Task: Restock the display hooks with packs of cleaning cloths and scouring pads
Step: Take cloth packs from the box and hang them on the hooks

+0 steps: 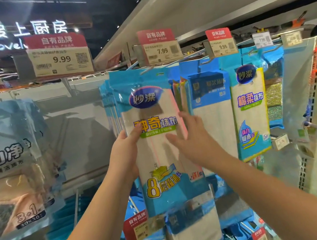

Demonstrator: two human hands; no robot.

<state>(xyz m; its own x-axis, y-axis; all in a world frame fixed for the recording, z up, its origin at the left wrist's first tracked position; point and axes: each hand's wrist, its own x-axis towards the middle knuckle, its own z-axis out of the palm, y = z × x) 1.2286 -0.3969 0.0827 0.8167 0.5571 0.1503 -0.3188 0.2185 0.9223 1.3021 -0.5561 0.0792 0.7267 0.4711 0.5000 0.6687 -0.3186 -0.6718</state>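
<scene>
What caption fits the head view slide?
Left hand holds a tall blue-and-white cleaning cloth pack under the 7.99 price tag; open right hand steadies it.

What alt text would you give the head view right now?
A person's left hand grips the left edge of a blue-and-white cleaning cloth pack hanging under a 7.99 price tag, while the open right hand rests against its front. More cloth packs hang alongside.
</scene>
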